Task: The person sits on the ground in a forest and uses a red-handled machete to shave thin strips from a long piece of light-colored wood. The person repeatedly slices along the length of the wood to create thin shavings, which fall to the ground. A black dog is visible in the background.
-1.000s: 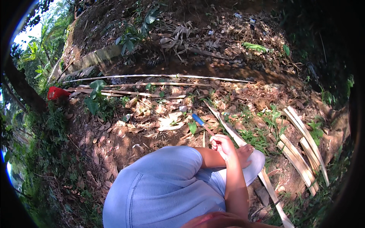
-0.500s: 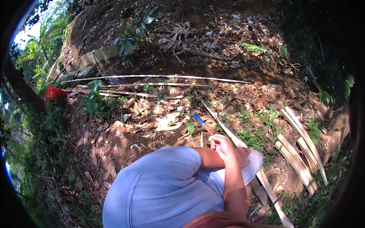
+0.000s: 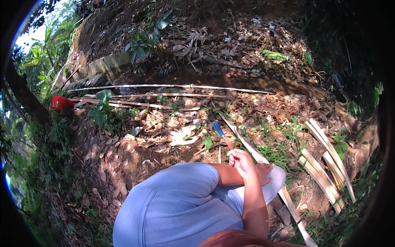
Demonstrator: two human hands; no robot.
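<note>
My right hand (image 3: pixel 242 161) is closed, with the pinkish-brown blade of a blue-handled knife (image 3: pixel 218 129) running into its fingers; the handle points away from me. Under my right wrist crosses my left forearm, coming out of a light blue sleeve. My left hand (image 3: pixel 263 172) lies with fingers stretched out on a pale blue-clad knee, partly hidden by the right wrist. Beneath the knee passes a long pale split-wood strip (image 3: pixel 248 145), its middle covered, its lower end (image 3: pixel 302 230) showing at the bottom.
More split strips (image 3: pixel 323 177) lie on the grass at right. Long thin strips (image 3: pixel 164 86) stretch across the ground ahead, near a shallow muddy stream (image 3: pixel 197 78). A red bag-like thing (image 3: pixel 61 103) sits at far left by a tree trunk (image 3: pixel 26 99). Dry leaves cover the slope.
The knife handle has shifted slightly away from me and to the right against the ground. The view has tilted a little. Both hands keep nearly the same pose.
</note>
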